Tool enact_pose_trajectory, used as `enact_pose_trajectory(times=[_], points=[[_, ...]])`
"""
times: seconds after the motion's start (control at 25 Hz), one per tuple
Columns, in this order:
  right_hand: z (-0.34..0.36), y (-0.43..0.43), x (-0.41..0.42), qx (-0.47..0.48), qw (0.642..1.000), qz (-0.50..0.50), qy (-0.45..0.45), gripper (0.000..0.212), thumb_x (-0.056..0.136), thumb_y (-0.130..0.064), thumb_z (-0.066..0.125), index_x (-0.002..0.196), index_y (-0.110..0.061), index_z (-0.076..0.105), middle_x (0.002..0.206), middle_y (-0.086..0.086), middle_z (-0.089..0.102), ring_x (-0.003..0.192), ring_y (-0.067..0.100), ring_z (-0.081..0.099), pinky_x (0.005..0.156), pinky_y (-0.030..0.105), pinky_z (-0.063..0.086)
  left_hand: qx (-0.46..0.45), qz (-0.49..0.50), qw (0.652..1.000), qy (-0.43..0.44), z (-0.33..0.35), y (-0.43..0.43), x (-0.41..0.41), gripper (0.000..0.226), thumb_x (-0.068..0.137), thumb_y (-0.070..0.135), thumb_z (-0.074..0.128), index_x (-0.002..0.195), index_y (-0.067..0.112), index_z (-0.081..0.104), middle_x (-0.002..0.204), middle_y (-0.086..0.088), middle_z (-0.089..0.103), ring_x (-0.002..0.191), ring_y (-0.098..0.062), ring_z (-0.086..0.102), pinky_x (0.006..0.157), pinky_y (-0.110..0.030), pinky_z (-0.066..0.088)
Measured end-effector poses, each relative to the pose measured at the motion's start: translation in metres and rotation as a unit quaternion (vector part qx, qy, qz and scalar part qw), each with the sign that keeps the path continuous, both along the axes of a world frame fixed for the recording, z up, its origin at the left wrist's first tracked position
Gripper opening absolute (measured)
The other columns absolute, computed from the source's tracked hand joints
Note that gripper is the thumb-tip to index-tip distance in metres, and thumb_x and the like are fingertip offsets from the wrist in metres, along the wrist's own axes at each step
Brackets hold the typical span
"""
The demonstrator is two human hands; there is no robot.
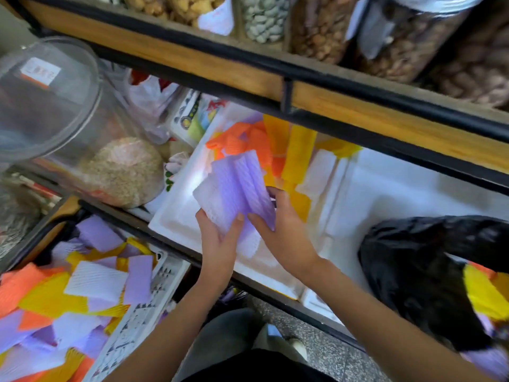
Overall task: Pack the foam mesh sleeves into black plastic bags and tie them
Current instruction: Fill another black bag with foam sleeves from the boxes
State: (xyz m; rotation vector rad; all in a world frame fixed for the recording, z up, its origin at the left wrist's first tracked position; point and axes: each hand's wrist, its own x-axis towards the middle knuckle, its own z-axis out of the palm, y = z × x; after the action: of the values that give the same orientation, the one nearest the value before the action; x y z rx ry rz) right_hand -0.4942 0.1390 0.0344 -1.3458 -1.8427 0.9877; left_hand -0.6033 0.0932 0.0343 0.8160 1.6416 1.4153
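So this is the gathering step: a stack of purple foam mesh sleeves [237, 186] is held up over the white foam box [176, 216], pinched from both sides. The left grip [217, 238] has its thumb on top and fingers under the near end. The right grip [281, 224] is curled round the right edge. More orange and yellow sleeves [278, 144] lie loose in the box, and the basket [154, 299] at lower left is full of mixed ones.

The black plastic bag [413, 271] sits off to the right, mouth open, with some yellow ones already inside. Next move, I'd guess: swing the stack right and drop it in without fanning it out. Tying looks a long way off.
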Motion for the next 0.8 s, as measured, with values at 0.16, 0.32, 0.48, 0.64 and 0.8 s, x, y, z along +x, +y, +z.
enact_pose_trajectory(times=[0.16, 0.32, 0.48, 0.64, 0.8], points=[[0.045, -0.033, 0.065, 0.036, 0.994, -0.077, 0.066, 0.047, 0.085, -0.033, 0.061, 0.127, -0.020, 0.043, 0.122, -0.004, 0.052, 0.111, 0.010, 0.054, 0.094, 0.032, 0.047, 0.098, -0.064, 0.992, 0.038, 0.033, -0.010, 0.060, 0.045, 0.079, 0.035, 0.062, 0.115, 0.023, 0.038, 0.116, 0.006, 0.051, 0.103, 0.003, 0.052, 0.090, -0.023, 0.045], [0.092, -0.064, 0.140, 0.134, 0.968, -0.174, 0.118, 0.052, 0.078, -0.024, 0.072, 0.115, -0.036, 0.038, 0.114, -0.011, 0.053, 0.103, 0.000, 0.055, 0.083, 0.013, 0.044, 0.206, -0.121, 0.968, 0.073, 0.074, -0.015, 0.136, 0.039, 0.079, 0.039, 0.058, 0.112, 0.033, 0.038, 0.116, 0.015, 0.048, 0.105, 0.010, 0.049, 0.087, -0.009, 0.039], [0.116, -0.095, 0.221, 0.182, 0.932, -0.280, 0.141, 0.044, 0.079, -0.020, 0.071, 0.107, -0.035, 0.041, 0.105, -0.015, 0.056, 0.092, -0.009, 0.057, 0.076, 0.007, 0.042, 0.268, -0.212, 0.937, 0.073, 0.100, -0.022, 0.211, 0.044, 0.078, 0.036, 0.062, 0.114, 0.030, 0.039, 0.113, 0.007, 0.054, 0.101, 0.002, 0.055, 0.084, -0.012, 0.041], [0.108, -0.126, 0.300, 0.191, 0.900, -0.382, 0.081, 0.039, 0.079, -0.035, 0.063, 0.111, -0.028, 0.043, 0.103, -0.019, 0.054, 0.089, -0.005, 0.056, 0.076, 0.011, 0.044, 0.274, -0.278, 0.918, 0.078, 0.110, -0.026, 0.263, 0.049, 0.076, 0.038, 0.061, 0.115, 0.018, 0.040, 0.110, 0.010, 0.055, 0.099, 0.008, 0.055, 0.084, -0.009, 0.041], [0.078, -0.148, 0.360, 0.131, 0.904, -0.408, -0.016, 0.040, 0.078, -0.023, 0.069, 0.112, -0.030, 0.049, 0.105, -0.006, 0.053, 0.094, 0.009, 0.056, 0.077, 0.015, 0.043, 0.270, -0.313, 0.907, 0.084, 0.113, -0.027, 0.289, 0.052, 0.075, 0.044, 0.061, 0.116, 0.019, 0.042, 0.108, 0.017, 0.055, 0.098, 0.005, 0.055, 0.082, -0.013, 0.043]])
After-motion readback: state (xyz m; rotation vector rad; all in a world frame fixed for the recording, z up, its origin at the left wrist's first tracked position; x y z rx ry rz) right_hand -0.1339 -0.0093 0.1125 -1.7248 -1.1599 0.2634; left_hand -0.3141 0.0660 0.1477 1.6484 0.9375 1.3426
